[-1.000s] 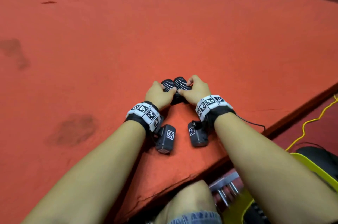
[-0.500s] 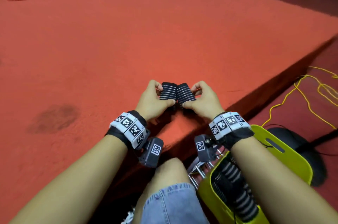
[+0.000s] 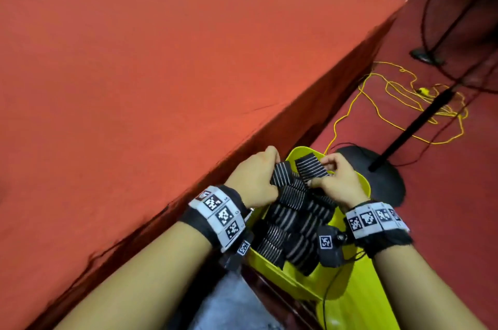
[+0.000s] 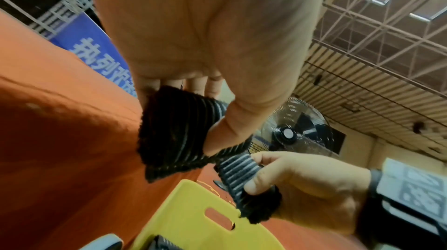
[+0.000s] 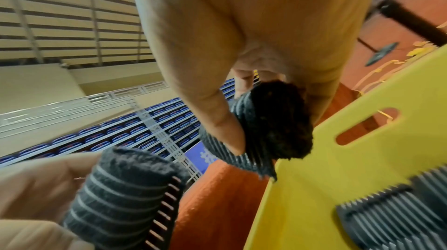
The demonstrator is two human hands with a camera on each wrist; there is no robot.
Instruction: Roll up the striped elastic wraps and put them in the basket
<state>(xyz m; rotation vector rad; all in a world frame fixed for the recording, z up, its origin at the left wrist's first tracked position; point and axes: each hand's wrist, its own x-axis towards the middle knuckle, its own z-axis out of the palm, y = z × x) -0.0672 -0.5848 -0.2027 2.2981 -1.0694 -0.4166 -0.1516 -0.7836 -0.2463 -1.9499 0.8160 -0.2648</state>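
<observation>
We counted two hands, the left grip and the right grip, each holding one rolled striped wrap. One yellow basket held several more rolls, too overlapped to number. We saw one red counter.

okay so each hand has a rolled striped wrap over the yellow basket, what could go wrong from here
1. The left hand holds its rolled wrap near the basket's table-side rim; released there, it might drop between the basket and the red table.
2. The right hand only pinches its wrap with thumb and fingertips; a loose grip could let the roll unwind.
3. The wraps already in the basket are piled high, so new rolls may tumble off.
</observation>
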